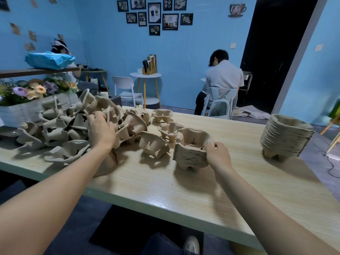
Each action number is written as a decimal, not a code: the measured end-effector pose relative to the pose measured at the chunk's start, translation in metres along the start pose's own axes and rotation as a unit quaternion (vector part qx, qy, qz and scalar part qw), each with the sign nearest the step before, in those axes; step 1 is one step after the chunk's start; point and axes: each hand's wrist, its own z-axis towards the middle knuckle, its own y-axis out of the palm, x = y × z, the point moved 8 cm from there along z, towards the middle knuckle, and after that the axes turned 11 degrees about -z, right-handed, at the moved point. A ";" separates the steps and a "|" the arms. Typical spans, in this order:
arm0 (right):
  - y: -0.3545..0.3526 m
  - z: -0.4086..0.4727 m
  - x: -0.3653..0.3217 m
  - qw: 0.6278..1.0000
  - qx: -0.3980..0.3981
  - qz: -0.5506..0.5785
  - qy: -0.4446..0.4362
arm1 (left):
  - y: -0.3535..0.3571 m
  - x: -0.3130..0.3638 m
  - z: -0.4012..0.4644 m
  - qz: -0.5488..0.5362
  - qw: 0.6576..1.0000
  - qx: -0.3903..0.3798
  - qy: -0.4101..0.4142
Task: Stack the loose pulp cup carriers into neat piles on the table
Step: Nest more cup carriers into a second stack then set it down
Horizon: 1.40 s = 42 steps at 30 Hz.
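Partway through, by the look of it. One finished pile (287, 137) of nested pulp carriers stands at the far right of the table (220, 196), well apart from everything else, tall and fairly even. A second, shorter pile (191, 153) sits mid-table, near the person; the right hand (218, 154) pinches its right rim, thumb on top and fingers curled round the edge, probably steadying or squaring it. The left hand (100, 128) reaches into the big loose heap (60, 129) on the left side of the table, fingers curled round the rim of one carrier (112, 115) in the heap; whether it is lifted free yet I cannot tell. A lot is left: the heap holds many tangled carriers lying at all angles, some on their sides or upside down. Between heap and short pile lie more singles: a tipped carrier (152, 144) just left of the pile, another single (169, 130) behind it, one upright carrier (162, 115) farther back. Judgement: well under half is stacked, and the short pile should take the next carriers. Behind the heap stands a flower box (33, 100); two people sit in the far room.
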 end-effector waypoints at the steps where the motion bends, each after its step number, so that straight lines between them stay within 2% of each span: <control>1: 0.000 0.000 0.000 1.000 0.000 -0.001 0.000 | -0.001 0.002 0.000 -0.006 1.000 0.004 0.005; 12: -0.003 -0.001 0.000 1.000 -0.005 0.002 -0.002 | -0.015 0.040 -0.001 -0.092 0.991 0.059 0.078; 18: -0.003 -0.001 -0.001 1.000 -0.015 0.007 -0.003 | -0.009 0.077 -0.016 -0.150 0.982 0.050 0.107; 21: -0.004 -0.001 -0.001 1.000 -0.016 0.008 -0.003 | 0.004 0.099 -0.026 -0.196 0.975 0.003 0.108; 25: -0.005 -0.001 -0.002 1.000 -0.021 0.015 -0.005 | 0.035 0.118 -0.051 -0.235 0.962 -0.107 0.085; 30: -0.007 -0.004 -0.004 0.999 -0.029 0.019 -0.008 | 0.071 0.113 -0.082 -0.293 0.924 -0.243 -0.044; 37: -0.007 -0.004 -0.004 0.999 -0.038 0.028 -0.004 | 0.083 0.116 -0.082 -0.220 0.924 -0.301 -0.086; 42: -0.007 -0.002 -0.002 0.998 -0.044 0.034 -0.001 | 0.090 0.119 -0.077 -0.092 0.944 -0.317 -0.017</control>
